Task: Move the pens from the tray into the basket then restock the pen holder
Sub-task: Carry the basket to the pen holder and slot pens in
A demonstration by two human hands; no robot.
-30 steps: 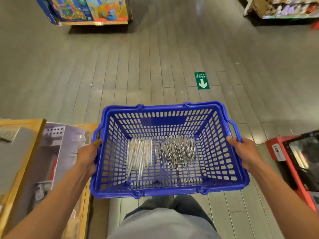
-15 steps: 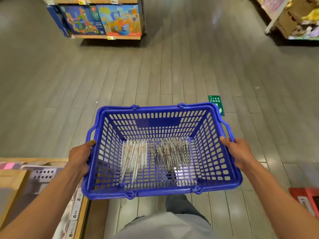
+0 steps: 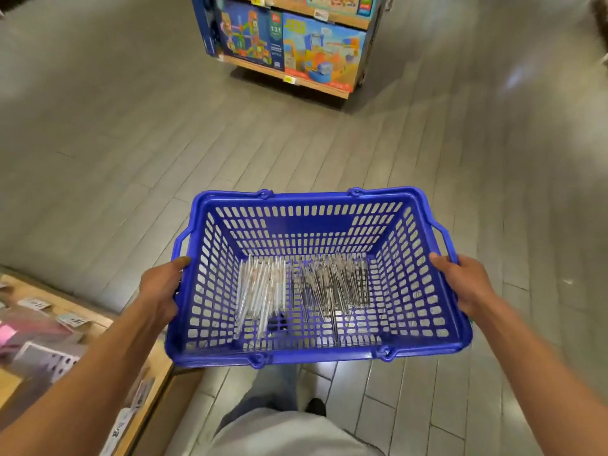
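While both hands grip blue basket (image 3: 316, 205) sides, left hand (image 3: 161, 291), right hand (image 3: 464, 281), pens (image 3: 302, 287) lie inside; toy-box shelf (image 3: 289, 44) ahead, box reads "131"; wooden display (image 3: 98, 324) at left.

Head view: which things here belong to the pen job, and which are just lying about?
Job:
- blue slotted plastic basket, left hand and right hand gripping its sides
- clear-barrelled pens lying in the basket
- darker metal-looking pens beside them

Lying about:
- colourful toy boxes on a wooden shelf
- blurred packets with price tags on the wooden display, lower left
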